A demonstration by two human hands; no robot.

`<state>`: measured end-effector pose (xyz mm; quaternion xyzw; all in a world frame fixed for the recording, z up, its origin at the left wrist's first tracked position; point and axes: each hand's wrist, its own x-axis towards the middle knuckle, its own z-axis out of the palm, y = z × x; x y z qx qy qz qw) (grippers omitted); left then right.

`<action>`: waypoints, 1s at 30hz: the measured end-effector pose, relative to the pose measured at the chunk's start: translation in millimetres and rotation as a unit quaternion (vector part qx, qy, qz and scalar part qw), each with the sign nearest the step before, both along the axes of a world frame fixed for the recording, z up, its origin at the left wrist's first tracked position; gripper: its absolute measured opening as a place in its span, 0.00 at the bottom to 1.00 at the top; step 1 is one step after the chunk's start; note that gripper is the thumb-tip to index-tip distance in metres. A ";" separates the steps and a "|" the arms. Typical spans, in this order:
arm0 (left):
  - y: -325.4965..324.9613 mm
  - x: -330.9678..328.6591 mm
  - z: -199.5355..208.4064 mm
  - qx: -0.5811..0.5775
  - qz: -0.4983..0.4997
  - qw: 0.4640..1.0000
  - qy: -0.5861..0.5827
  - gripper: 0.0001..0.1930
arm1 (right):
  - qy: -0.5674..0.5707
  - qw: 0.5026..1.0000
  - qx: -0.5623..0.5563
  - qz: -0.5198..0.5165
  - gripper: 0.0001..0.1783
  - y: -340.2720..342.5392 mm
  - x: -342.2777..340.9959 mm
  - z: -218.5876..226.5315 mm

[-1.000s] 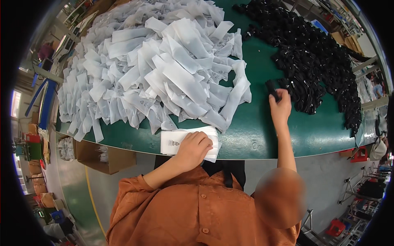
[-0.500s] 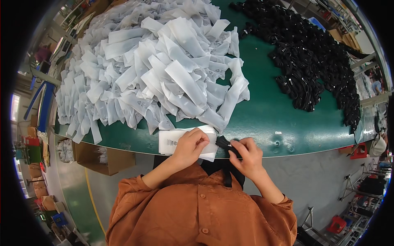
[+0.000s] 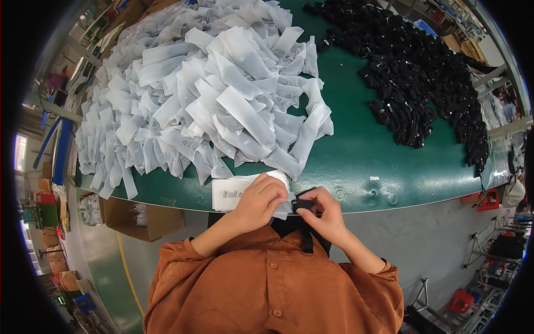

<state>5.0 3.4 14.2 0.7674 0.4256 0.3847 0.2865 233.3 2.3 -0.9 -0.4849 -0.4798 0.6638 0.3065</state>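
Note:
At the table's near edge lies a stack of flat white translucent bags [image 3: 222, 196] with small dark print. My left hand [image 3: 257, 201] rests over its right part, thumb and fingers pinching the edge of a translucent bag [image 3: 283, 209]. My right hand [image 3: 327, 216] grips a small black bundle [image 3: 302, 205], which looks like a coiled cable, between thumb and fingers. The bundle's left end meets the bag's right edge; whether it is inside the bag I cannot tell.
A large heap of filled translucent bags [image 3: 183, 94] covers the left of the green table [image 3: 345, 150]. Many black coiled bundles [image 3: 411, 83] are piled at the right. Below the table's left edge stands a cardboard box [image 3: 150, 222] with some bags in it.
My right hand has moved slightly left, bringing the black bundle against the bag's edge. My left hand has shifted a little right and now pinches the bag there.

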 end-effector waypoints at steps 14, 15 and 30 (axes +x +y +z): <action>66.9 -30.4 44.7 -0.207 0.051 0.886 -0.412 0.05 | -0.142 0.805 0.566 -0.104 0.17 64.9 0.5 44.7; 84.6 -41.4 51.5 -0.236 0.098 0.828 -0.498 0.08 | -0.175 0.790 0.572 -0.136 0.15 84.8 7.5 42.2; -12.4 -7.8 -22.8 0.038 0.025 0.990 0.132 0.11 | -0.349 0.857 0.328 -0.190 0.19 157.2 82.2 -20.4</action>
